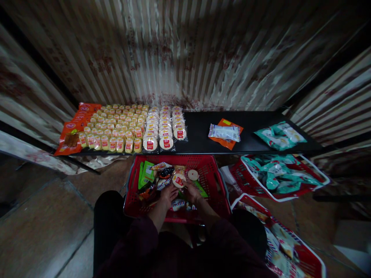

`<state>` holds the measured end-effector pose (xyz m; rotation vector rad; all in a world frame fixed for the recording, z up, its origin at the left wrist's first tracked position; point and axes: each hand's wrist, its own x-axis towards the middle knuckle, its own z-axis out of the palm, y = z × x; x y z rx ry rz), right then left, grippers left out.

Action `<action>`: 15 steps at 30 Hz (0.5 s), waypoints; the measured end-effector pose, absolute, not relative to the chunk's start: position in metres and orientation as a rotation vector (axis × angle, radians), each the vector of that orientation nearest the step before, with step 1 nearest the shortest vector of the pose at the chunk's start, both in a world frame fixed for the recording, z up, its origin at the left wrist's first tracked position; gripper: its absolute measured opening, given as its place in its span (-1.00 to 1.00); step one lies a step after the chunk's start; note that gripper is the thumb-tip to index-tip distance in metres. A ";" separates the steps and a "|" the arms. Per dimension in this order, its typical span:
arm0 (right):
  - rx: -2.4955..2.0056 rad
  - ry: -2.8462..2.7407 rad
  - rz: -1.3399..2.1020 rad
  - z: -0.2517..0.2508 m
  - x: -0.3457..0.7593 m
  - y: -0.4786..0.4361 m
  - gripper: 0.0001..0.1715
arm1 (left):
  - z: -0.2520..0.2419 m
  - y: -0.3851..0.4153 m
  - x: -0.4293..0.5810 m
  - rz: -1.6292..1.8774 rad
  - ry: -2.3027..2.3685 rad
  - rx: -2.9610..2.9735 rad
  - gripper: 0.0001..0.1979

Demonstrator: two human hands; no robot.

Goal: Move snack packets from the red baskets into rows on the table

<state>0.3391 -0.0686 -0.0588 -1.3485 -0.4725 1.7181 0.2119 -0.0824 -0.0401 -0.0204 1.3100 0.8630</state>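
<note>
Midway between the side edges of the red basket (208, 166), a round packet (177, 180) sat pinched, it seemed, by the right hand (191, 190), the left hand (169, 192) touching below, grip impossible to tell: picking-out, apparently, any lift calling for a sure hold!

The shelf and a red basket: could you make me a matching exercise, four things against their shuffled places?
Things
1. Small yellow packs
2. Teal packet on shelf
3. White packet on shelf
4. Left hand, right hand

Places
A. Across an orange packet
B. Inside a red basket
C. Beside the round packs
D. At the right end

Pairs: 1-C, 2-D, 3-A, 4-B
</note>
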 end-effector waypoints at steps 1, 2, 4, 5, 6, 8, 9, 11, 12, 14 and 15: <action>-1.348 -0.456 1.719 -0.059 0.337 -0.071 -0.61 | -0.040 -0.082 0.213 0.909 1.307 -0.012 -0.93; -1.349 -0.442 1.730 -0.059 0.335 -0.073 -0.63 | -0.040 -0.081 0.215 0.956 1.317 -0.004 -0.93; -1.354 -0.437 1.772 -0.059 0.333 -0.077 -0.68 | -0.039 -0.077 0.215 1.031 1.358 0.001 -0.89; -1.361 -0.439 1.793 -0.059 0.333 -0.078 -0.71 | -0.039 -0.076 0.215 1.055 1.370 0.005 -0.88; -1.371 -0.439 1.813 -0.059 0.334 -0.079 -0.73 | -0.038 -0.074 0.214 1.072 1.375 0.012 -0.87; -1.387 -0.428 1.829 -0.058 0.336 -0.079 -0.76 | -0.037 -0.071 0.210 1.095 1.376 0.033 -0.86; -1.390 -0.419 1.824 -0.056 0.337 -0.079 -0.77 | -0.037 -0.070 0.208 1.104 1.376 0.045 -0.86; -1.382 -0.394 1.811 -0.053 0.339 -0.078 -0.82 | -0.036 -0.068 0.205 1.114 1.374 0.066 -0.82; -1.375 -0.383 1.804 -0.052 0.339 -0.077 -0.85 | -0.035 -0.068 0.203 1.115 1.371 0.077 -0.80; -1.368 -0.363 1.800 -0.048 0.340 -0.076 -0.91 | -0.034 -0.066 0.203 1.103 1.378 0.093 -0.76; -1.371 -0.351 1.800 -0.047 0.340 -0.075 -0.93 | -0.033 -0.065 0.203 1.088 1.389 0.095 -0.75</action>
